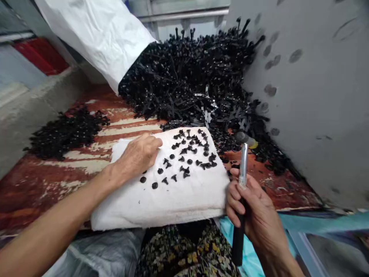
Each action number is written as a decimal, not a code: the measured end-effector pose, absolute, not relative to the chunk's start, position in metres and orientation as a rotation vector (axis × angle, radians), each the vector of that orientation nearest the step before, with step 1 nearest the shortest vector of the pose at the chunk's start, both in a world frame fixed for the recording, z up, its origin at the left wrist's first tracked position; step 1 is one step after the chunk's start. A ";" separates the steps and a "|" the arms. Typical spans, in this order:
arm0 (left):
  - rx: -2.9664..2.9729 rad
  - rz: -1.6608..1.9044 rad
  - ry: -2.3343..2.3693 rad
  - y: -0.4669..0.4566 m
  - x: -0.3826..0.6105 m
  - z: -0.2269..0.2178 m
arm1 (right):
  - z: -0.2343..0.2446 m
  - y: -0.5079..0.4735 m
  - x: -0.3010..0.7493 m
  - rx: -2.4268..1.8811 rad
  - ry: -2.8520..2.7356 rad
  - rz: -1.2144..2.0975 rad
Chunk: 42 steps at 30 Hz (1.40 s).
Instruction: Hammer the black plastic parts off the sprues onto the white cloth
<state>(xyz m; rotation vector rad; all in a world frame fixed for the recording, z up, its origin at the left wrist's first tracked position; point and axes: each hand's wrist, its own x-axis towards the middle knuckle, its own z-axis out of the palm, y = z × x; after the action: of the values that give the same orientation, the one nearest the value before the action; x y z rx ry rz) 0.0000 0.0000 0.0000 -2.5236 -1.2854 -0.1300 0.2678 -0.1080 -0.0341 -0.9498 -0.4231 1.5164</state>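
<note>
My left hand rests on a folded white cloth, fingers curled together and pressed down beside several small black studs scattered over the cloth. What the fingertips pinch, if anything, is hidden. My right hand is closed around a tool with a black handle and a silver metal shaft, held upright at the cloth's right edge.
A big heap of black plastic strips spills from a white sack at the back. A smaller pile of black pieces lies at left on the worn red tabletop. A grey wall closes the right side.
</note>
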 end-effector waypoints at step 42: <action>-3.078 -0.146 -2.025 0.058 -0.002 0.009 | -0.039 -0.110 0.268 -0.930 -0.442 1.537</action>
<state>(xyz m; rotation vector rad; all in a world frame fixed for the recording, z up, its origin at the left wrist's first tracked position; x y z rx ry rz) -0.0024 0.0584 0.0088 -3.0780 -2.0250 -0.1458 0.2676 -0.1097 -0.0385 -0.9296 -0.4416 1.5369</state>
